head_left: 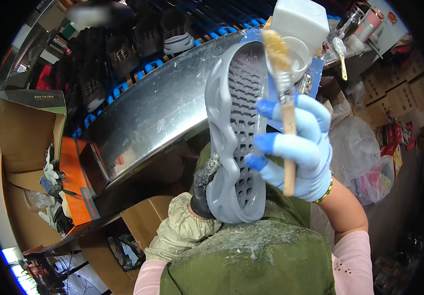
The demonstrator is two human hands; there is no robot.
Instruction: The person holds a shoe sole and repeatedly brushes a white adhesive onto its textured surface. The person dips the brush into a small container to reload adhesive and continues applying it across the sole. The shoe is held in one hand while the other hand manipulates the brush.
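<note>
My left hand, in a dark, worn glove, grips a grey shoe sole by its left side near the lower end. The sole stands lengthwise before me, its perforated inner face turned up and right. In my right hand, gloved in light blue with darker fingertips, is a brush with a wooden handle, its yellowish bristles pointing up. The bristles are slightly blurred and sit beside a white plastic container with a round opening; whether they touch it I cannot tell.
A shiny metal work surface curves across the middle. Behind it, dark shoes stand on a blue rack. An open orange box is at left. Another brush lies at upper right, above plastic bags and cartons.
</note>
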